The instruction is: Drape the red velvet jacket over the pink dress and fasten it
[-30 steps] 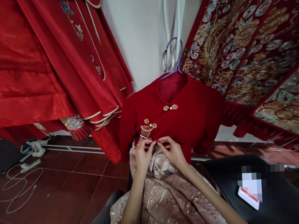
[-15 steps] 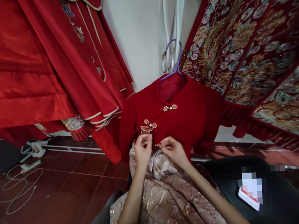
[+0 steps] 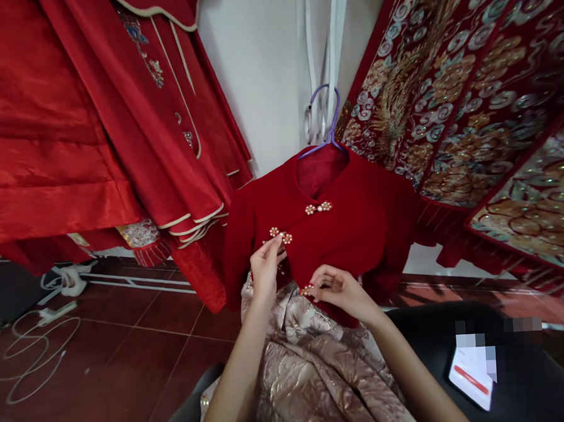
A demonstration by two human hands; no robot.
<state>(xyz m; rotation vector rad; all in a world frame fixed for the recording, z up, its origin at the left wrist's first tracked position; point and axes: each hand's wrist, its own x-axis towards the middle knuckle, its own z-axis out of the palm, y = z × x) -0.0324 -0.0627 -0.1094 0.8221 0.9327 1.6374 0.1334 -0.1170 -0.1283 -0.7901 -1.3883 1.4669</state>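
Observation:
A dark red velvet jacket [image 3: 358,216] hangs on a purple hanger [image 3: 327,117] in front of me, over a pale gold brocade skirt [image 3: 313,367]. It has pearl flower buttons [image 3: 318,207] near the collar and a second pearl clasp [image 3: 281,235] lower down. My left hand [image 3: 266,268] is closed on the jacket's front edge just under that lower clasp and covers the tassel ornament. My right hand [image 3: 338,288] pinches the jacket's lower front edge at a small pearl button [image 3: 307,290].
Red satin robes [image 3: 92,120] hang at the left. Embroidered red and gold garments [image 3: 470,100] hang at the right. White cables [image 3: 34,343] lie on the dark red tile floor. A phone [image 3: 473,377] lies on a black surface at lower right. A white wall is behind.
My left hand has moved up over the tassel ornament under the lower clasp. My right hand has moved down and to the right along the jacket's front edge.

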